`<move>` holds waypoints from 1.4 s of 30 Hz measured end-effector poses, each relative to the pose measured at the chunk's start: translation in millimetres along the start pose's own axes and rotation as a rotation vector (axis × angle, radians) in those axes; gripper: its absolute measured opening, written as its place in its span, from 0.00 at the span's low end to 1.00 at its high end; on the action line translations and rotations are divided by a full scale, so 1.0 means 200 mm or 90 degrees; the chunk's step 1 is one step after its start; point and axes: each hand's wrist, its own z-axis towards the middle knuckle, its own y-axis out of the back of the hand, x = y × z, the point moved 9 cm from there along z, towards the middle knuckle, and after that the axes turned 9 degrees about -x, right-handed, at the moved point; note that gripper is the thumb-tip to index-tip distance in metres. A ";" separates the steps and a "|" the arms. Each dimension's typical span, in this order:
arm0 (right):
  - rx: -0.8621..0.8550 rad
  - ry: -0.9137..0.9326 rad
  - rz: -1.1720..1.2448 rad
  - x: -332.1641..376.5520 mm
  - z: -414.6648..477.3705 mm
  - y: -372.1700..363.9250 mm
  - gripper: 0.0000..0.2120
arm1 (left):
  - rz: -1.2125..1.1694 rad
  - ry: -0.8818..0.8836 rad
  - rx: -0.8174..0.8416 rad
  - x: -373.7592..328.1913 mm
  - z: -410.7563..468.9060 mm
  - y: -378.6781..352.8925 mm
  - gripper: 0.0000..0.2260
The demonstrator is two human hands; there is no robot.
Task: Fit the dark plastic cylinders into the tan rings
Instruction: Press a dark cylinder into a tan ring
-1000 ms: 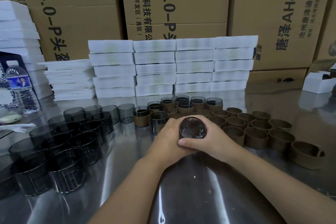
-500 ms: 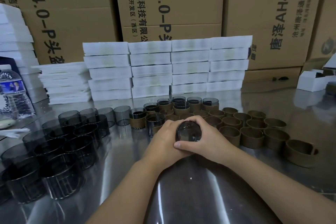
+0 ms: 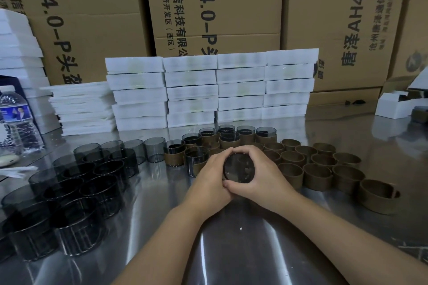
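Cupping the 1 dark cylinder (image 3: 238, 169) in front of the white box stack (image 3: 192, 90), my left hand (image 3: 208, 176) and right hand (image 3: 266, 176) both curl their fingers (image 3: 252, 151) round its wall, and I judge it light, slick, thin-walled and crackable, best gripped evenly low down.
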 end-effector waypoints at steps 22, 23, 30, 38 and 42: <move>-0.005 -0.005 -0.019 0.07 0.00 0.05 0.28 | 0.005 0.056 0.019 -0.04 -0.01 0.03 0.28; -0.005 -0.006 -0.018 0.07 0.00 0.05 0.28 | 0.017 0.057 0.022 -0.04 -0.01 0.03 0.28; -0.023 -0.012 -0.011 0.07 0.00 0.06 0.26 | 0.041 0.032 0.025 -0.07 -0.01 0.03 0.26; -0.032 -0.004 -0.003 0.09 -0.01 0.06 0.19 | 0.139 0.050 0.035 -0.07 -0.02 0.02 0.31; -0.034 0.003 0.003 0.10 0.00 0.06 0.17 | 0.178 0.056 0.045 -0.07 -0.03 0.01 0.28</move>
